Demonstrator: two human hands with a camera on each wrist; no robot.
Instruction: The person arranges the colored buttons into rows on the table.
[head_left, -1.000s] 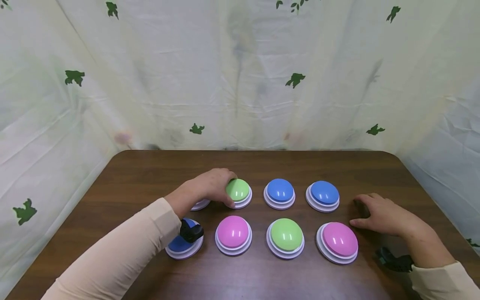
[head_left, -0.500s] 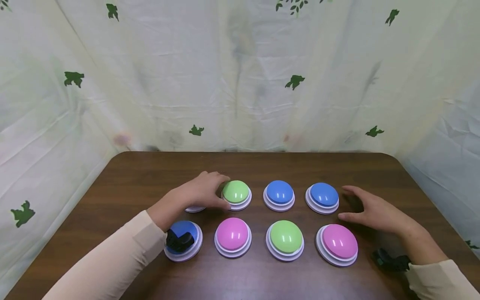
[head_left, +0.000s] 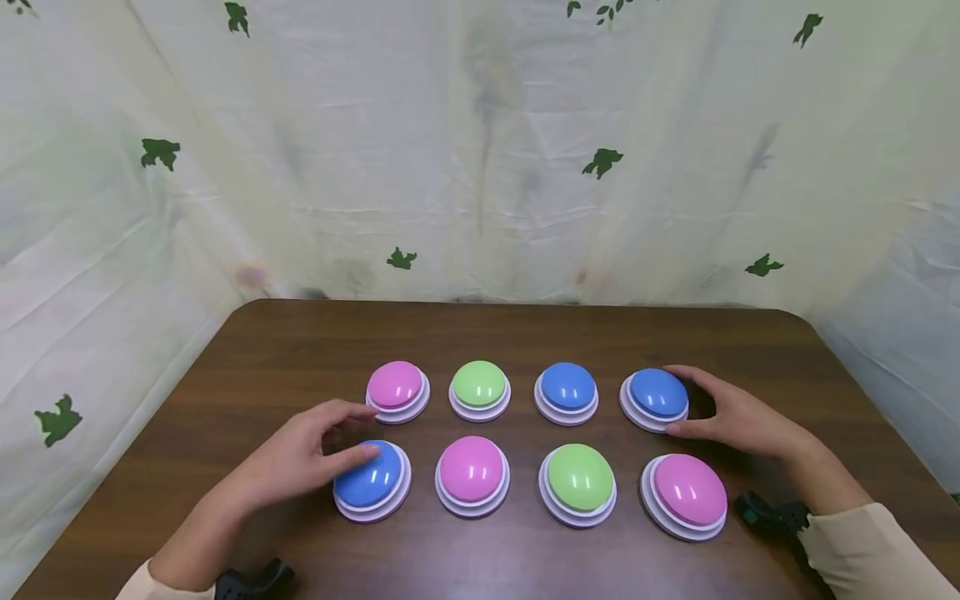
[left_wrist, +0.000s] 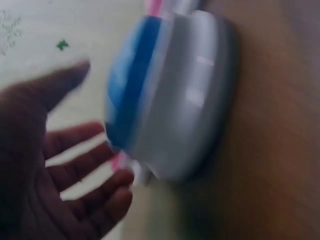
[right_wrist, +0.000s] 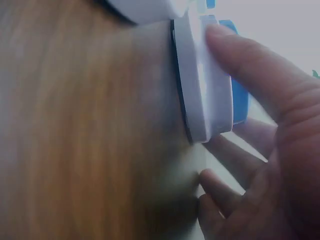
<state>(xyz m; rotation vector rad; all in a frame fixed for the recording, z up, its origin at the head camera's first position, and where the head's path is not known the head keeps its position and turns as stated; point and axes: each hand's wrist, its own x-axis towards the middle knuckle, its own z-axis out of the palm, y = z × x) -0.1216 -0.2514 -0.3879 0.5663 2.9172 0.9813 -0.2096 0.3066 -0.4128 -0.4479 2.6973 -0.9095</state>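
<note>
At the back right, my right hand (head_left: 742, 414) spans a blue push button (head_left: 657, 392) on a white base, thumb at its front rim and fingers at its far side. In the right wrist view the thumb (right_wrist: 250, 62) lies against the white base (right_wrist: 197, 90). My left hand (head_left: 300, 450) hovers at the front-left blue push button (head_left: 372, 477), fingers spread and holding nothing. Its thumb overlaps the blue dome in the head view. The left wrist view, blurred, shows this dome (left_wrist: 132, 82) beside the parted thumb and fingers (left_wrist: 75, 170).
Two rows of domed buttons stand on the brown table (head_left: 480, 333). At the back are pink (head_left: 394, 384), green (head_left: 479, 383) and blue (head_left: 567, 387) ones. In front stand pink (head_left: 471, 468), green (head_left: 580, 477) and another pink (head_left: 688, 489). A leaf-patterned curtain (head_left: 510, 208) surrounds the table.
My left hand has left the back-row green button and moved left and nearer, uncovering the back pink button. My right hand has moved left onto the back-right blue button.
</note>
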